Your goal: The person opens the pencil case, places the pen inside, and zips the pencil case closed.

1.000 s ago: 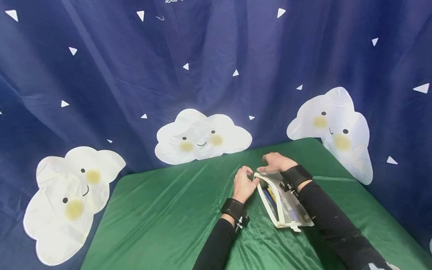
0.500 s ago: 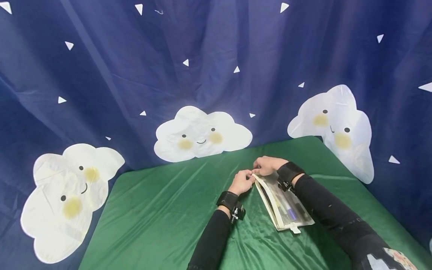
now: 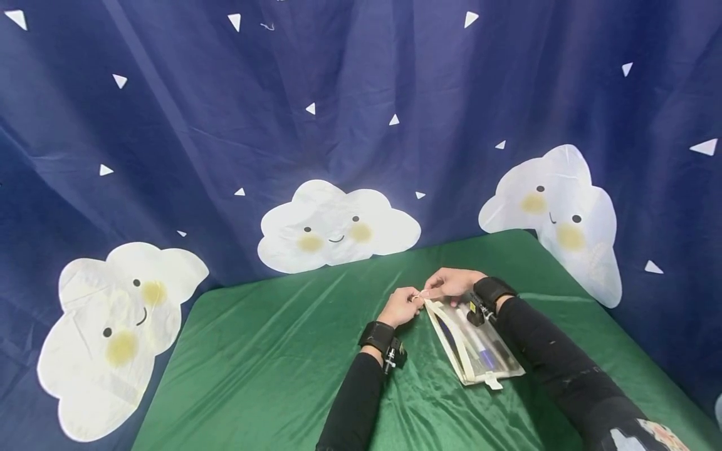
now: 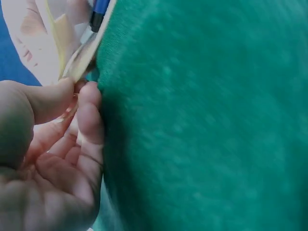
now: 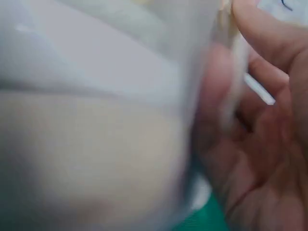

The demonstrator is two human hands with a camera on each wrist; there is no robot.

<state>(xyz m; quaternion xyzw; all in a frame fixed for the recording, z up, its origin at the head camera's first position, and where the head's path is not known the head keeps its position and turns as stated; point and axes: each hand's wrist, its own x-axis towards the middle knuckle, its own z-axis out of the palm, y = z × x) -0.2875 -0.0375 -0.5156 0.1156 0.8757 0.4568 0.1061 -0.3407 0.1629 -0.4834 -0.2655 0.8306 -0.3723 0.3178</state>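
Note:
A clear pencil case (image 3: pixel 472 344) with a cream zip edge lies slanted on the green cloth in the head view. Its zip side gapes along the left. Through the clear side shows a white marker with a purple end (image 3: pixel 487 358). My left hand (image 3: pixel 400 307) pinches the far end of the zip edge between thumb and fingertip. At that same end my right hand (image 3: pixel 454 283) pinches the case's corner, the two hands' fingertips nearly meeting. In the left wrist view a blue pen (image 4: pixel 98 14) sits inside the mouth. The zip pull cannot be made out.
Green cloth (image 3: pixel 271 363) covers the surface under the case, with wrinkles by its near end. Behind rises a dark blue curtain (image 3: pixel 350 125) printed with white clouds and triangles. A small white tab (image 3: pixel 493 381) sticks out at the case's near end.
My right hand has come left to the case's far corner, beside my left fingertips. The gap along the zip has narrowed from its wide arch. My left hand has shifted slightly.

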